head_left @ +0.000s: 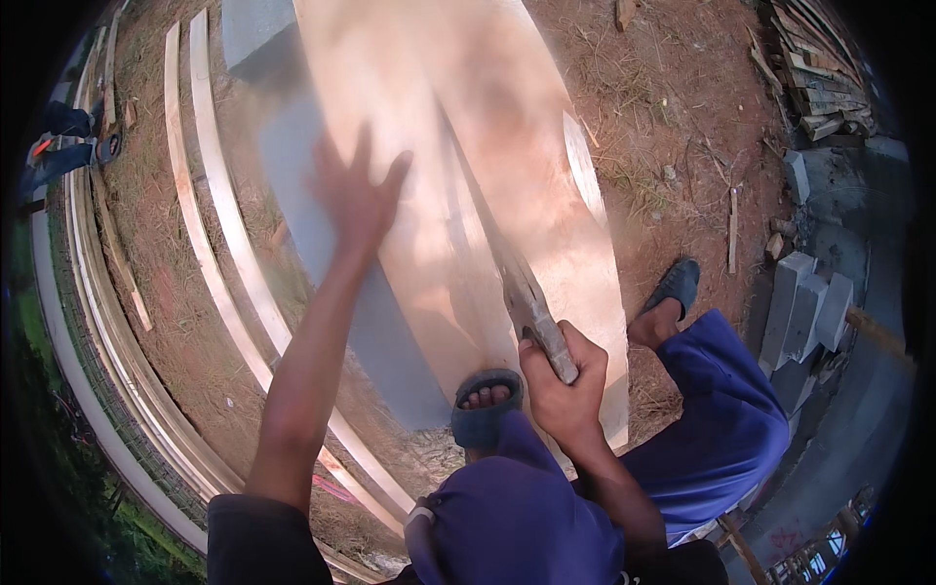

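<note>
My left hand [361,190] is over the left edge of a pale wooden board [429,283], fingers spread and blurred; I cannot tell whether it touches the wood. My right hand [568,382] is closed around the weathered grip of a long wooden-handled tool [526,302]. The tool narrows as it runs away over the board, like a handsaw seen edge-on; its far part is hard to make out. My sandaled foot [486,398] rests on the board's near end, left of the right hand.
Grey blocks [390,341] lie under the board. Long timber strips [219,146] run along the left. My other sandaled foot [673,292] stands on dirt at the right, near concrete blocks [804,307] and a wood pile [824,83]. Another person's legs [63,156] show far left.
</note>
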A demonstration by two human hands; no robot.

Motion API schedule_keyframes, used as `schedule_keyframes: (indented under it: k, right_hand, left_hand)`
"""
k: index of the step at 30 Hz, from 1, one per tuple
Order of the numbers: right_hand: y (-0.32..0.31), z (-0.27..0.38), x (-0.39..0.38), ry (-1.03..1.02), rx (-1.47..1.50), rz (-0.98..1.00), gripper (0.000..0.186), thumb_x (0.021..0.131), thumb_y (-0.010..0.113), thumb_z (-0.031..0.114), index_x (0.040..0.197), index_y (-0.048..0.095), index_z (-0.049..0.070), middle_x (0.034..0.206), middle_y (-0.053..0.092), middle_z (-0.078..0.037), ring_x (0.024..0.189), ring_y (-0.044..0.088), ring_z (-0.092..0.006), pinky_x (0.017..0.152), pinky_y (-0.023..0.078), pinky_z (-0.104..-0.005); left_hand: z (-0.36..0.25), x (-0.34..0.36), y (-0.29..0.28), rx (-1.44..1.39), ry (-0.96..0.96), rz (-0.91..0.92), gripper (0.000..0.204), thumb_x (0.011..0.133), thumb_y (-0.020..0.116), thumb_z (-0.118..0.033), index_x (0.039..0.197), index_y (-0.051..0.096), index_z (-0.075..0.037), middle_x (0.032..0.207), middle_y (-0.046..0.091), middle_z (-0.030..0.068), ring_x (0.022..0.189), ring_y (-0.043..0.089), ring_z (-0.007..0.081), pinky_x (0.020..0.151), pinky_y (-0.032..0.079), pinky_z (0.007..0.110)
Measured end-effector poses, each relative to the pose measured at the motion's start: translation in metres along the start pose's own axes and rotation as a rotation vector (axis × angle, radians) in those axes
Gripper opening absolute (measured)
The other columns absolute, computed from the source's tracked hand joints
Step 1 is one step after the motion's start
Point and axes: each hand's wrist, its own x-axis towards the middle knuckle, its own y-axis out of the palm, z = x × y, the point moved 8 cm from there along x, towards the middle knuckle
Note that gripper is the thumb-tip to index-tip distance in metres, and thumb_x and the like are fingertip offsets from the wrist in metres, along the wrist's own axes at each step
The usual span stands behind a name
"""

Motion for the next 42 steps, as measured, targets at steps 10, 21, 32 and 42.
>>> schedule_keyframes:
  k: [10, 21, 32, 42]
  right_hand:
    - [-0.006, -0.008, -0.018, -0.119, -0.074, -0.054, 0.024, 0.087, 0.066, 0.003, 0.068, 0.051, 0.000, 0.059, 0.054, -0.001, 0.053, 0.048, -0.0037, 0.047, 0.039, -0.0258]
    - [0.065, 0.030, 0.136, -0.182, -0.179, -0.057, 0.022, 0.084, 0.063, 0.014, 0.072, 0.059, -0.004, 0.058, 0.055, -0.009, 0.057, 0.049, -0.0132, 0.055, 0.042, -0.0361]
    - [0.001, -0.007, 0.008, -0.022, -0.083, -0.013, 0.014, 0.086, 0.064, 0.004, 0.076, 0.061, -0.005, 0.060, 0.055, 0.000, 0.061, 0.051, -0.0047, 0.054, 0.040, -0.0256]
    - [0.002, -0.014, -0.004, -0.044, -0.045, -0.025, 0.017, 0.086, 0.064, 0.002, 0.072, 0.057, -0.003, 0.059, 0.055, -0.003, 0.056, 0.049, -0.0057, 0.049, 0.040, -0.0266]
  left_hand:
    - [0.007, -0.002, -0.009, -0.039, -0.032, -0.011, 0.076, 0.087, 0.068, -0.063, 0.149, 0.053, -0.022, 0.160, 0.030, 0.0227, 0.152, 0.019, 0.0431, 0.118, 0.006, 0.069]
    - [-0.010, 0.002, -0.006, -0.110, -0.023, -0.003, 0.077, 0.086, 0.069, -0.064, 0.150, 0.052, -0.024, 0.159, 0.030, 0.0241, 0.152, 0.020, 0.0436, 0.117, 0.006, 0.071]
    - [-0.001, 0.002, -0.009, -0.067, -0.012, -0.033, 0.077, 0.087, 0.068, -0.064, 0.150, 0.052, -0.023, 0.160, 0.029, 0.0239, 0.152, 0.019, 0.0431, 0.118, 0.005, 0.069]
    - [0.004, -0.004, -0.011, -0.066, -0.030, -0.022, 0.078, 0.087, 0.067, -0.064, 0.149, 0.052, -0.021, 0.162, 0.027, 0.0247, 0.153, 0.018, 0.0434, 0.118, 0.004, 0.069]
